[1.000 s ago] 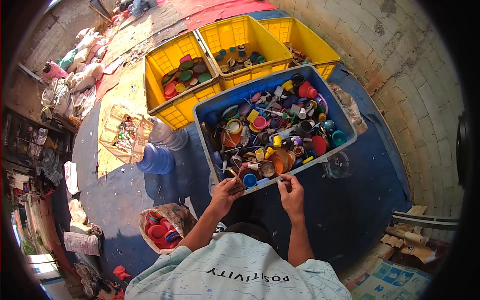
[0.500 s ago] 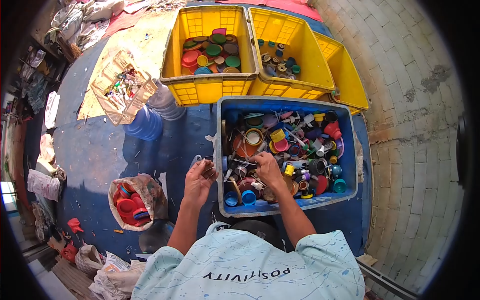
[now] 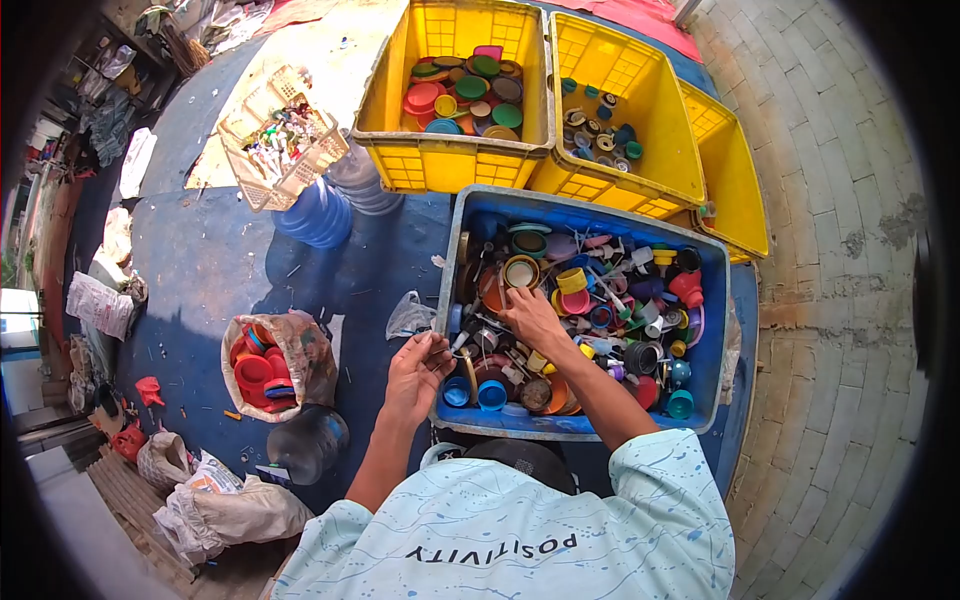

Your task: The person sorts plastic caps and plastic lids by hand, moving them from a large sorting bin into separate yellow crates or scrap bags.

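Note:
A blue crate [image 3: 585,425] full of mixed plastic caps, lids and pump tops is in front of me. My right hand [image 3: 532,318] reaches into its left half, fingers bent together and pointing down beside a round lid with a cream centre [image 3: 520,272]. Whatever those fingertips grip is hidden among the caps. Over the crate's left rim is my left hand [image 3: 420,368], its fingers curled in a pinch; anything in it is too small to make out. Near its wrist, inside the crate, are blue caps [image 3: 491,395].
Behind stand yellow crates [image 3: 455,165] holding flat lids and caps. A beige basket [image 3: 250,180] of small pieces rests on blue water jugs [image 3: 312,215]. On the left are a sack [image 3: 322,365] of red caps and a dark jug [image 3: 308,445]. Crumpled clear plastic [image 3: 410,317] lies beside the blue crate.
My right hand has moved a little farther back in the crate, toward the cream-centred lid. My left hand has come closer to the crate's rim. The whole view has shifted slightly.

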The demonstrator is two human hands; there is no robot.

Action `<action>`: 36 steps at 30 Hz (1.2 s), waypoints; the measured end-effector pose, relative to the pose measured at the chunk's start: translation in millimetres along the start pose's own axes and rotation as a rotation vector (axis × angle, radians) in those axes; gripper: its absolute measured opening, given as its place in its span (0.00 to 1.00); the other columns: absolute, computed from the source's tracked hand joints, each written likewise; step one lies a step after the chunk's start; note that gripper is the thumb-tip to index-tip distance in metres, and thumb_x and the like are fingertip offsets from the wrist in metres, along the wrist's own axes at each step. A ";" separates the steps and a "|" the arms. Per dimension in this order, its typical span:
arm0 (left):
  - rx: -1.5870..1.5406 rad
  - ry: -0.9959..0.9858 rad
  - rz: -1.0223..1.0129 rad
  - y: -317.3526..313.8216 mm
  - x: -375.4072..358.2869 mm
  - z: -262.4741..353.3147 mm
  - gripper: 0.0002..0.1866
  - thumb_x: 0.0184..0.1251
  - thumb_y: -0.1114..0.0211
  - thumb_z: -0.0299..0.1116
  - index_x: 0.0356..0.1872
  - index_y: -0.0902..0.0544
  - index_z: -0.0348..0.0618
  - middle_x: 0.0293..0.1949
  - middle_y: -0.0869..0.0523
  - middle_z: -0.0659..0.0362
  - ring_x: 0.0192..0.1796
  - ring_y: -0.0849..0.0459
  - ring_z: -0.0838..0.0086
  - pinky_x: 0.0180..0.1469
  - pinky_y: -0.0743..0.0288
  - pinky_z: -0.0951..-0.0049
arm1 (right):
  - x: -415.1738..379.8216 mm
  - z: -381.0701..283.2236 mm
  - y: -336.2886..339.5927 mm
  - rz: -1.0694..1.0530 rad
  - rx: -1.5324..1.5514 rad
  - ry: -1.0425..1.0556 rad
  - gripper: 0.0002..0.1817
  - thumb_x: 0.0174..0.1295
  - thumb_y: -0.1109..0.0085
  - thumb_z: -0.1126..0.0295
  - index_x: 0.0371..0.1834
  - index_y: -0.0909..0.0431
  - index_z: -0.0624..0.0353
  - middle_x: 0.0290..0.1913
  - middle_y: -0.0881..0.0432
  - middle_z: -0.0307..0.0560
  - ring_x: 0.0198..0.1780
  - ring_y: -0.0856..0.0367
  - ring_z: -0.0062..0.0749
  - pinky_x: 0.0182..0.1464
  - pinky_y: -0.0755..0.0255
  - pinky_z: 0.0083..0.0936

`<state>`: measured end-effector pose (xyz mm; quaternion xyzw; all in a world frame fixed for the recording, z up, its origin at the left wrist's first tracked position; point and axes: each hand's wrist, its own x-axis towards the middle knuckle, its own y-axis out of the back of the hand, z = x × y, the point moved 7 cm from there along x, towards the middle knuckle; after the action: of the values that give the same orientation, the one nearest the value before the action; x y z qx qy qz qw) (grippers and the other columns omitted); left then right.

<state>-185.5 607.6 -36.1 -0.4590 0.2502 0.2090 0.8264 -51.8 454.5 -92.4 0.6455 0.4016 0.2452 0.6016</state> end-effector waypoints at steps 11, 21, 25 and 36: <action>0.339 0.168 0.056 -40.7 62.1 -78.6 0.10 0.71 0.39 0.38 0.41 0.21 0.41 0.35 0.17 0.60 0.36 0.18 0.77 0.41 0.20 0.73 | -117.2 22.5 91.4 0.565 0.245 -0.106 0.16 0.47 0.35 0.74 0.40 0.14 0.40 0.54 0.23 0.44 0.59 0.29 0.40 0.54 0.37 0.36; 0.567 0.417 -0.131 -96.8 63.5 -166.5 0.13 0.67 0.34 0.40 0.45 0.20 0.44 0.39 0.14 0.61 0.39 0.16 0.79 0.44 0.22 0.74 | -204.1 9.0 76.2 0.716 0.397 -0.235 0.21 0.44 0.32 0.76 0.43 0.13 0.42 0.42 0.24 0.42 0.46 0.27 0.37 0.49 0.33 0.33; 0.585 0.369 -0.129 -101.3 58.7 -175.6 0.12 0.67 0.34 0.40 0.43 0.20 0.45 0.37 0.14 0.63 0.37 0.16 0.79 0.43 0.22 0.74 | -221.8 7.4 74.0 0.754 0.419 -0.318 0.19 0.45 0.32 0.75 0.43 0.13 0.44 0.39 0.25 0.40 0.44 0.29 0.35 0.47 0.34 0.33; 0.494 0.084 0.016 -97.6 1.5 -156.2 0.13 0.66 0.33 0.39 0.47 0.20 0.47 0.38 0.15 0.63 0.38 0.14 0.76 0.42 0.20 0.73 | -254.6 61.7 32.6 0.914 1.266 -0.593 0.09 0.64 0.37 0.69 0.42 0.18 0.64 0.27 0.20 0.39 0.28 0.23 0.23 0.32 0.30 0.20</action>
<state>-162.8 425.0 -44.0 -0.2494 0.3315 0.1291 0.9007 -137.0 213.1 -27.8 0.9987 -0.0131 0.0130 0.0472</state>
